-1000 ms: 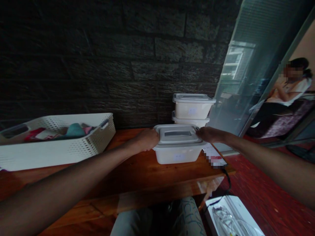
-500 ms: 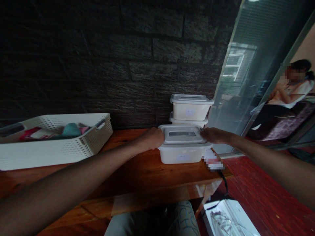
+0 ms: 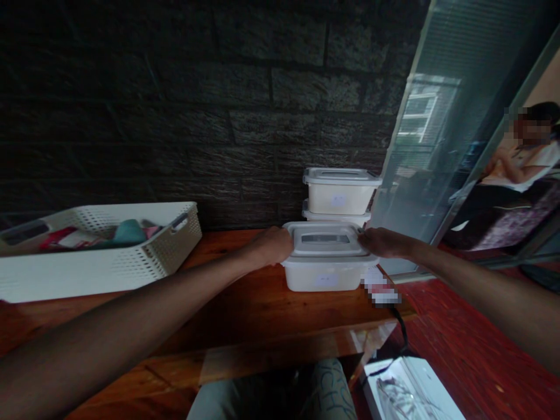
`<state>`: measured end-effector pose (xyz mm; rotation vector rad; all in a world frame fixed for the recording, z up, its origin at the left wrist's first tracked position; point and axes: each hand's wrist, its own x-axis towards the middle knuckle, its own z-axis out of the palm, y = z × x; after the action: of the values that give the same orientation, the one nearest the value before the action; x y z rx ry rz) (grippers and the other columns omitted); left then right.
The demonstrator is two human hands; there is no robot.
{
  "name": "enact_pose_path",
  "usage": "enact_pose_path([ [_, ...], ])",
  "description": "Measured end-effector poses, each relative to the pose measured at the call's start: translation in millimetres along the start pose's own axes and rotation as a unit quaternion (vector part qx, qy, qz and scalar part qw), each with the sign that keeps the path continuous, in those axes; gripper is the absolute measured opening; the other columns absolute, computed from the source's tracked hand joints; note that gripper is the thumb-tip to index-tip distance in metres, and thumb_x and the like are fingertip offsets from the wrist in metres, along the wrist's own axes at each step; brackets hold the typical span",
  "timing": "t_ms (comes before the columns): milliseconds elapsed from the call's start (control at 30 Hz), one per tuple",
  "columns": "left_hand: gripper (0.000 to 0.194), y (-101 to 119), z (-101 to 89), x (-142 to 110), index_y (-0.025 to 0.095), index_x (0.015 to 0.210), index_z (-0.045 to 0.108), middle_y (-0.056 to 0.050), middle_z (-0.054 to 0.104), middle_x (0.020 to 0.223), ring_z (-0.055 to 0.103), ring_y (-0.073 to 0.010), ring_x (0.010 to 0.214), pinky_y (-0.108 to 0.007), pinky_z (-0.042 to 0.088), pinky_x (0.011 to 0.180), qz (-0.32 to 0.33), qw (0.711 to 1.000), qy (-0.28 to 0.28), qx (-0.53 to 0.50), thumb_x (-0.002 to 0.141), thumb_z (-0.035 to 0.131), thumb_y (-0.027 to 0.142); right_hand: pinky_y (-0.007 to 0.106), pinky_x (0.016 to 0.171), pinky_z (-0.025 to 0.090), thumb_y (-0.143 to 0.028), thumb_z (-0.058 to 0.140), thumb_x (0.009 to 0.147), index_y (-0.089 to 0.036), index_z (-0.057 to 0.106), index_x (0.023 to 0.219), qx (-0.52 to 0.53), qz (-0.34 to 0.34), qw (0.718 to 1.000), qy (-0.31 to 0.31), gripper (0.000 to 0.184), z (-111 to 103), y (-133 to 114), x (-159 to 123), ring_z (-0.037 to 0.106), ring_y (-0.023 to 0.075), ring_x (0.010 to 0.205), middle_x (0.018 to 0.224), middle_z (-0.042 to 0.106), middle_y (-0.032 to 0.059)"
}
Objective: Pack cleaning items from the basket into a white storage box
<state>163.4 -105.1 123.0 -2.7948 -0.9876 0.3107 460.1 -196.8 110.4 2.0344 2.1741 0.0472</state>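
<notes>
Box weight: the lidded box (image 3: pixel 322 275) is probably staying manageable for two hands, but its walls are hiding any contents, so I am only guessing.
Box walls: they are looking like stiff, smooth plastic, likely a little slippery and not very fragile.
Box ends: these are offering the surest hold, one hand each side under the rim; the lid (image 3: pixel 326 248) alone may be a poor place to lift from if it is not fastened.
Box colour: the body is showing off-white, with a faint bluish mark on its front face.
Box lid: it is sitting over the body, pale grey-white, with a raised panel and a darker handle recess in the middle.
Box place: it is standing upright near the right end of the worktop (image 3: pixel 236 309), back from the front edge.
Left grip (image 3: pixel 273 244): it is closing on the box's left end at the lid rim, fingertips hidden.
Right grip (image 3: pixel 385 242): it is pinching the lid rim at the right end.
Stacked boxes (image 3: pixel 339 199): two similar ones are standing behind, towards the worktop's back right corner.
Paper (image 3: pixel 380 286): it is lying just beside the box, along the right edge.
Basket (image 3: pixel 87 271): it is holding coloured cloth-like items at the worktop's left end.
</notes>
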Motion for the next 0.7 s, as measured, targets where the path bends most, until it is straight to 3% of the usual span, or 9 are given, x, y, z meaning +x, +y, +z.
enact_pose_path([
  [367, 0.023, 4.5, -5.9, -1.2, 0.012, 0.067, 0.072, -0.013, 0.075, 0.067, 0.072, -0.0227, 0.069, -0.028, 0.055, 0.070, -0.044, 0.998, -0.017, -0.044, 0.083, 0.055, 0.010, 0.033, 0.065, 0.039, -0.007, 0.045, 0.094, -0.004, 0.071, 0.097, -0.050, -0.048, 0.998, 0.000, 0.026, -4.1, -4.6, -3.1, 0.067, 0.0256, 0.075, 0.092, 0.072, 0.0212],
  [700, 0.021, 3.6, -2.6, 1.8, 0.012, 0.069, 0.073, -0.013, 0.073, 0.064, 0.072, -0.0244, 0.068, -0.031, 0.056, 0.073, -0.054, 0.997, -0.019, -0.056, 0.082, 0.057, 0.013, 0.031, 0.065, 0.043, -0.012, 0.051, 0.093, -0.007, 0.070, 0.085, -0.021, -0.038, 0.999, 0.028, 0.021, 1.6, -1.0, 2.5, 0.064, 0.0217, 0.070, 0.079, 0.070, 0.0167],
])
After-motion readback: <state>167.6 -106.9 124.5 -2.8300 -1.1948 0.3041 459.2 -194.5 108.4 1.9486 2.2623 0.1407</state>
